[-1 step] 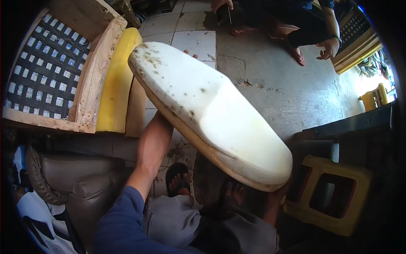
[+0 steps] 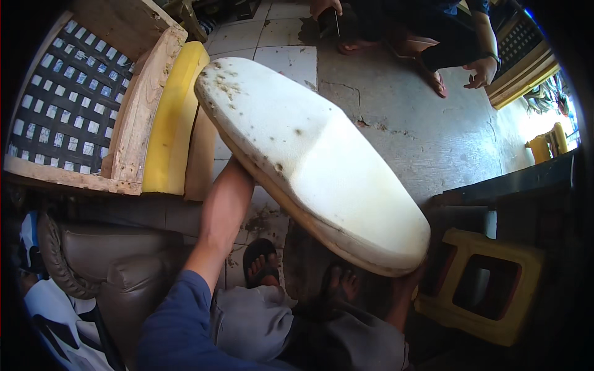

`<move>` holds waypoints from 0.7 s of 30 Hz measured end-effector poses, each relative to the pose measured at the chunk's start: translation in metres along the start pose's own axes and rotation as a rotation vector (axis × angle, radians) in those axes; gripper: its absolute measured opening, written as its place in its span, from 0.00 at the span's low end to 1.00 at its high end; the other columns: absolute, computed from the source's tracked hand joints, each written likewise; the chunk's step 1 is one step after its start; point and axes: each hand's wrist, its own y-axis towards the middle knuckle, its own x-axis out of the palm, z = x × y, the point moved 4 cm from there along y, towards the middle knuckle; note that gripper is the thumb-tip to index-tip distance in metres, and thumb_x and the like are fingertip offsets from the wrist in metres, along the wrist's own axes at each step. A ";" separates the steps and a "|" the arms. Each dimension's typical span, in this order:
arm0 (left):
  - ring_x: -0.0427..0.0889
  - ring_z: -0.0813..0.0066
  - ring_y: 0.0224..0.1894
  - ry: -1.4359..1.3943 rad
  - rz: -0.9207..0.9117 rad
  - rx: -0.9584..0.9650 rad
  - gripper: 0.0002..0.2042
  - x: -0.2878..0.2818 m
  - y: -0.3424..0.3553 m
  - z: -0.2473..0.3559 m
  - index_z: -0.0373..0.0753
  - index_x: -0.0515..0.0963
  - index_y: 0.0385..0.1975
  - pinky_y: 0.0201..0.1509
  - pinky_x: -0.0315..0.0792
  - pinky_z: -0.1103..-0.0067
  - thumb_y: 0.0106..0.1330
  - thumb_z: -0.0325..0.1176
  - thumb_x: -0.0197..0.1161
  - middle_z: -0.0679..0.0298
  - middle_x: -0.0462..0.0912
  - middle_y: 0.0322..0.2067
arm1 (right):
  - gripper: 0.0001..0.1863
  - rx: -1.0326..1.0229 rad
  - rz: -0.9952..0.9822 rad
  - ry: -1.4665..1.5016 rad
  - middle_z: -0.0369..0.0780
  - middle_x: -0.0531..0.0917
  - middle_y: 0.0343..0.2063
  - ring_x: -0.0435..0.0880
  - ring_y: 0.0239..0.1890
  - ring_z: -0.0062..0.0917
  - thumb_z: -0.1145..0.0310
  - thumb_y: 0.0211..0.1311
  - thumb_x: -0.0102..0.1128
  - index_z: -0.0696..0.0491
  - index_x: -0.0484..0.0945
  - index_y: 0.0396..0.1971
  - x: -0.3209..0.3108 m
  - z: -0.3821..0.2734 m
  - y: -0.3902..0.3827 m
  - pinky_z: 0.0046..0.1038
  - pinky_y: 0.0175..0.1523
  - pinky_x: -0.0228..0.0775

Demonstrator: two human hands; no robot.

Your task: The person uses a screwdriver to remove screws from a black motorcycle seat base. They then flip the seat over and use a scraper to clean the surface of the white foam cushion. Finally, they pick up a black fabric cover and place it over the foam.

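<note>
Cushion (image 2: 309, 161) — tilted (stained) — above hidden fingers

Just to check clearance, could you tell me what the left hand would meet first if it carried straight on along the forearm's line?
The left hand is hidden behind the white foam cushion, which it would likely meet first; beyond that, tiled floor. Depth is unclear.

**Floor under my feet**

The floor (image 2: 396, 123) is cracked grey concrete, meeting pale tiles farther off. My sandalled feet (image 2: 263, 263) stand on it. A yellow plastic stool (image 2: 489, 290) sits at my right, a wooden frame with yellow foam (image 2: 173, 117) at my left.
</note>
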 end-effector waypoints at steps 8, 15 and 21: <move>0.67 0.58 0.72 0.042 0.799 0.035 0.29 -0.186 -0.064 0.062 0.43 0.64 0.73 0.76 0.64 0.58 0.80 0.53 0.46 0.56 0.70 0.69 | 0.36 0.029 0.282 -0.773 0.49 0.75 0.67 0.72 0.69 0.39 0.42 0.80 0.42 0.58 0.71 0.70 -0.006 0.041 0.038 0.43 0.72 0.63; 0.71 0.58 0.68 0.323 0.713 0.046 0.29 -0.133 -0.030 0.038 0.44 0.65 0.73 0.70 0.67 0.57 0.77 0.52 0.53 0.57 0.72 0.68 | 0.40 0.121 0.275 -1.137 0.55 0.74 0.67 0.70 0.72 0.42 0.39 0.79 0.42 0.62 0.69 0.70 0.026 0.041 -0.005 0.38 0.75 0.58; 0.61 0.51 0.75 0.968 0.945 -0.181 0.50 -0.113 0.002 -0.005 0.45 0.38 0.81 0.75 0.61 0.49 0.70 0.60 0.63 0.53 0.52 0.78 | 0.42 0.149 0.095 -1.324 0.56 0.70 0.70 0.72 0.70 0.46 0.39 0.78 0.46 0.61 0.62 0.74 0.006 0.056 -0.021 0.41 0.74 0.61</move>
